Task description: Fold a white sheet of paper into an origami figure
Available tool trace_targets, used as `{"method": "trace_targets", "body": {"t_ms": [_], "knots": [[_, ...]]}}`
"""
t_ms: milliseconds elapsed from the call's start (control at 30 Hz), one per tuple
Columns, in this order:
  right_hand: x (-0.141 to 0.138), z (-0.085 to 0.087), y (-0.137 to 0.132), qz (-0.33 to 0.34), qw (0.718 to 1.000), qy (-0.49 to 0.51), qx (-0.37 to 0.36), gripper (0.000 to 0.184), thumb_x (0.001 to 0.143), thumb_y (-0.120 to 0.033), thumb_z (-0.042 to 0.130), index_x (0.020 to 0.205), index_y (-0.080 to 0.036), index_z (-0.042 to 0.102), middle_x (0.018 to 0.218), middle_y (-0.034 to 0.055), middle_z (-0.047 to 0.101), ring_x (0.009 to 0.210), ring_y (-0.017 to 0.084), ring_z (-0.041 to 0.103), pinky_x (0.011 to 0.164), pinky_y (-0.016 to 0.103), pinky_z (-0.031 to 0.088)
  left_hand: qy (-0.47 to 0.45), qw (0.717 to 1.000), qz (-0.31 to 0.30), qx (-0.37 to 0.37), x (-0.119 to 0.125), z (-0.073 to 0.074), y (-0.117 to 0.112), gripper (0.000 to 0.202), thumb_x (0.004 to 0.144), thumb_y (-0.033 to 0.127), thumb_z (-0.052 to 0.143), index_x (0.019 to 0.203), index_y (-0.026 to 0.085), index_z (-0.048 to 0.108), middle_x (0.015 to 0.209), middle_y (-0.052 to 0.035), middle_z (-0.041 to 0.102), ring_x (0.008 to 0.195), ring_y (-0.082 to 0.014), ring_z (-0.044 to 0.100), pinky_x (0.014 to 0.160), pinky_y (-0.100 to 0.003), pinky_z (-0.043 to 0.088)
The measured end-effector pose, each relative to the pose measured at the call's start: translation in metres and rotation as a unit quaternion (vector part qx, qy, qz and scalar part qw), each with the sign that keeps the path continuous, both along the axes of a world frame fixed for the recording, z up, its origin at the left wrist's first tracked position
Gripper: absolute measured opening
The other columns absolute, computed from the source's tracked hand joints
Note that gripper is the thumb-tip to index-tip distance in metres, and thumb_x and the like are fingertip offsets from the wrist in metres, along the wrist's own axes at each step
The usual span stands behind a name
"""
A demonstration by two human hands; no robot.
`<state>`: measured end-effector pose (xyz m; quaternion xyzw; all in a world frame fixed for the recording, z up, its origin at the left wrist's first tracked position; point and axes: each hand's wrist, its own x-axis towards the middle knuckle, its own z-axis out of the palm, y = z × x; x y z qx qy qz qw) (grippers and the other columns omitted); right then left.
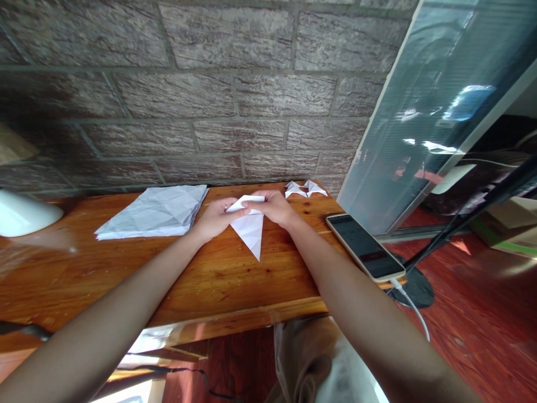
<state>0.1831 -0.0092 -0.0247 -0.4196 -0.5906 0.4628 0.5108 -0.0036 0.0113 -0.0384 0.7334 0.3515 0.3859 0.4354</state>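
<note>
A partly folded sheet of white paper (250,230) is held between my two hands above the wooden table, its pointed end hanging down toward me. My left hand (220,217) grips its left edge, with the thumb lying across the front. On the other side, my right hand (273,207) pinches the upper right part, and its thumb nearly meets the left one. Fingers behind the paper are mostly hidden. To the left lies a stack of creased white paper sheets (157,210). Two small folded paper pieces (305,188) sit at the back right of the table.
A phone (364,245) with a white cable (413,308) lies at the right end of the wooden table (201,296). A white rounded object (26,212) stands at the far left. Behind rises a brick wall (201,95); a glass panel (403,123) is at the right.
</note>
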Motion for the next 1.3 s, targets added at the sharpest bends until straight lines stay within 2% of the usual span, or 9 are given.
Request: {"method": "trace_targets", "body": {"t_ms": [167, 333, 433, 533, 667, 800, 1033, 1167, 1300], "knots": [[0.003, 0.001, 0.002, -0.015, 0.998, 0.053, -0.016, 0.042, 0.059, -0.051, 0.084, 0.08, -0.017, 0.074, 0.073, -0.0008, 0.07, 0.065, 0.012, 0.056, 0.061, 0.025, 0.042, -0.024, 0.999, 0.02, 0.012, 0.0, 0.001, 0.002, 0.046, 0.073, 0.059, 0.076, 0.096, 0.018, 0.075, 0.092, -0.0027, 0.075, 0.079, -0.0198, 0.063, 0.072, -0.027, 0.046], [0.008, 0.0, 0.006, -0.026, 0.997, 0.068, -0.004, 0.044, 0.062, -0.057, 0.082, 0.076, -0.017, 0.073, 0.07, -0.0013, 0.068, 0.064, 0.011, 0.055, 0.063, 0.025, 0.044, -0.033, 0.999, 0.017, 0.018, 0.002, -0.003, 0.008, 0.052, 0.083, 0.068, 0.059, 0.093, 0.02, 0.075, 0.081, -0.0003, 0.072, 0.076, -0.0191, 0.061, 0.07, -0.027, 0.045], [0.008, 0.0, 0.006, -0.025, 0.998, 0.06, 0.003, 0.044, 0.065, -0.059, 0.08, 0.075, -0.017, 0.073, 0.068, -0.0018, 0.067, 0.062, 0.011, 0.054, 0.061, 0.025, 0.043, -0.036, 0.999, 0.026, 0.012, 0.001, -0.005, 0.009, 0.053, 0.083, 0.07, 0.056, 0.09, 0.021, 0.075, 0.076, 0.0012, 0.069, 0.073, -0.0181, 0.06, 0.067, -0.026, 0.044], [0.006, 0.002, 0.003, -0.02, 0.997, 0.072, -0.006, 0.04, 0.064, -0.053, 0.082, 0.079, -0.017, 0.074, 0.074, -0.0007, 0.071, 0.066, 0.012, 0.058, 0.065, 0.026, 0.046, -0.028, 0.999, 0.017, 0.028, 0.001, -0.002, 0.007, 0.05, 0.084, 0.068, 0.057, 0.088, 0.021, 0.074, 0.075, 0.0013, 0.068, 0.069, -0.0169, 0.057, 0.065, -0.026, 0.042], [0.003, 0.004, -0.002, 0.008, 0.997, 0.071, -0.023, 0.043, 0.055, -0.041, 0.09, 0.086, -0.015, 0.077, 0.085, 0.0029, 0.076, 0.073, 0.016, 0.065, 0.072, 0.029, 0.049, -0.011, 0.999, 0.016, 0.05, 0.0, 0.003, 0.004, 0.05, 0.084, 0.068, 0.057, 0.084, 0.019, 0.072, 0.074, 0.0001, 0.066, 0.068, -0.0166, 0.055, 0.063, -0.027, 0.04], [0.001, 0.003, -0.003, 0.001, 0.997, 0.069, -0.036, 0.042, 0.053, -0.041, 0.091, 0.084, -0.015, 0.077, 0.084, 0.0041, 0.078, 0.071, 0.016, 0.066, 0.07, 0.03, 0.05, -0.009, 0.998, 0.017, 0.053, 0.001, 0.004, 0.003, 0.052, 0.083, 0.069, 0.055, 0.08, 0.019, 0.068, 0.073, -0.0001, 0.064, 0.069, -0.016, 0.055, 0.062, -0.026, 0.042], [0.004, -0.001, 0.003, -0.047, 0.991, 0.116, -0.04, 0.039, 0.054, -0.043, 0.092, 0.08, -0.017, 0.078, 0.082, 0.0036, 0.078, 0.067, 0.016, 0.066, 0.068, 0.03, 0.051, -0.014, 0.999, -0.038, 0.011, 0.003, 0.001, 0.004, 0.05, 0.081, 0.067, 0.061, 0.085, 0.017, 0.066, 0.07, -0.0001, 0.063, 0.058, -0.0124, 0.056, 0.055, -0.024, 0.045], [0.006, -0.003, 0.006, -0.054, 0.992, 0.104, -0.04, 0.04, 0.057, -0.044, 0.091, 0.083, -0.017, 0.078, 0.083, 0.0044, 0.078, 0.069, 0.016, 0.068, 0.07, 0.03, 0.053, -0.028, 0.999, -0.014, 0.028, 0.002, -0.001, 0.008, 0.053, 0.082, 0.068, 0.06, 0.086, 0.016, 0.066, 0.067, -0.001, 0.064, 0.057, -0.0128, 0.057, 0.054, -0.024, 0.045], [0.005, -0.004, 0.005, -0.042, 0.993, 0.096, -0.046, 0.041, 0.053, -0.039, 0.094, 0.084, -0.017, 0.078, 0.081, 0.0046, 0.078, 0.07, 0.018, 0.069, 0.072, 0.032, 0.055, -0.035, 0.998, 0.022, 0.037, -0.001, 0.0, 0.01, 0.051, 0.076, 0.063, 0.07, 0.092, 0.014, 0.07, 0.074, -0.0013, 0.067, 0.059, -0.0118, 0.055, 0.055, -0.023, 0.044]]}}
